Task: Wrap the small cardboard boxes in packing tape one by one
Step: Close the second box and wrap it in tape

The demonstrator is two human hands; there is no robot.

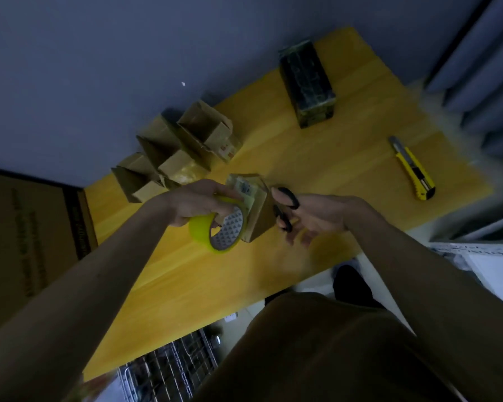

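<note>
A small cardboard box point(257, 211) stands on the yellow table point(317, 169), partly covered in shiny tape. My left hand point(198, 203) grips a yellow-green roll of packing tape point(215, 232), held against the box's left side. My right hand point(311, 217) is at the box's right side with black scissors point(285, 210) on its fingers. Three open cardboard boxes point(180, 152) sit in a row behind, near the wall.
A dark, tape-wrapped oblong box point(307, 82) lies at the far right of the table. A yellow utility knife point(413, 169) rests near the right edge. A large brown carton point(26, 242) stands to the left. A wire rack point(169, 369) is below the table's front edge.
</note>
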